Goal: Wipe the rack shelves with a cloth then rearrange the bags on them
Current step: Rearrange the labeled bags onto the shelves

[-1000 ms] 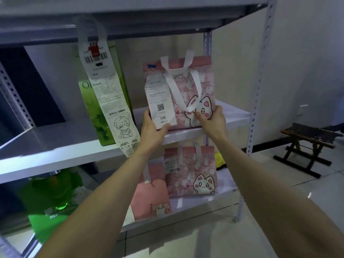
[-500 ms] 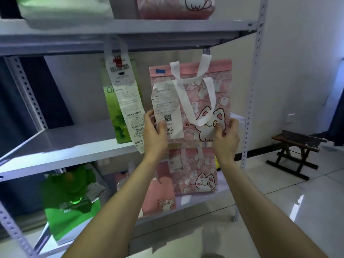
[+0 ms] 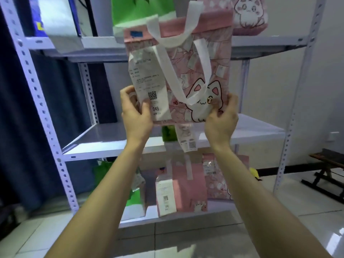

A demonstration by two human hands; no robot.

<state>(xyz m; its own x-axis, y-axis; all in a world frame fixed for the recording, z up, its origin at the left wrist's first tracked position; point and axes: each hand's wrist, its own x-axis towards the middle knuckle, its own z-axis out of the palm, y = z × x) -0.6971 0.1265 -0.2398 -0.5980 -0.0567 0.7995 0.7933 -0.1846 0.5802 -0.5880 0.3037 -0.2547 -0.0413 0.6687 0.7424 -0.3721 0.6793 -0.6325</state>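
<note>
Both hands are gripping the bottom corners of a pink cat-print bag [image 3: 188,75] and holding it upright in the air in front of the rack [image 3: 55,138]. The left hand [image 3: 136,116] is pinching the bag's lower left corner, with the thumb pressing on a white receipt [image 3: 149,86] stuck to the bag's front and the fingers curling behind. The right hand [image 3: 221,120] is clamping the lower right corner, thumb lying over the cat drawing. The bag's white handles [image 3: 167,62] are drooping down its front, above and between the hands. Behind the hands, the middle shelf [image 3: 104,138] is lying mostly bare, with a green bag [image 3: 169,134] and a hanging paper slip [image 3: 188,140] peeking out just below the held bag. Above the hands, the upper shelf [image 3: 260,43] is carrying another green bag [image 3: 137,10] and a second pink cat bag [image 3: 249,15]. Below the forearms, the lower shelf [image 3: 186,218] is holding several pink bags [image 3: 186,185] standing side by side. Far to the right of the right hand, a dark wooden stool [image 3: 327,172] is standing on the tiled floor [image 3: 167,243].
</note>
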